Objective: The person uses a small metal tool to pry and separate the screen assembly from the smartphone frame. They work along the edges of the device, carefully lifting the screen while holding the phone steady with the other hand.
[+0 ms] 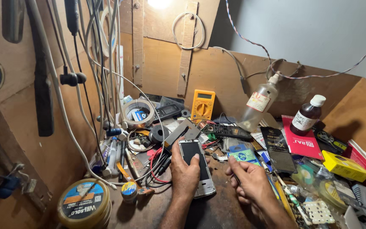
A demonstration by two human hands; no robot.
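My left hand (185,176) grips a silver smartphone (192,151) with a dark screen, thumb resting on the glass, held face up over the brown workbench (217,210). My right hand (250,182) hovers just right of the phone, fingers curled with thumb and forefinger pinched together; whether something small sits between them cannot be told.
A yellow multimeter (203,104) leans on the back wall. Tape roll (137,113), round solder tin (84,206), clear spray bottle (259,106), brown bottle (306,115), red card (303,142), yellow box (344,166) and small parts crowd the bench. Cables (102,63) hang at left.
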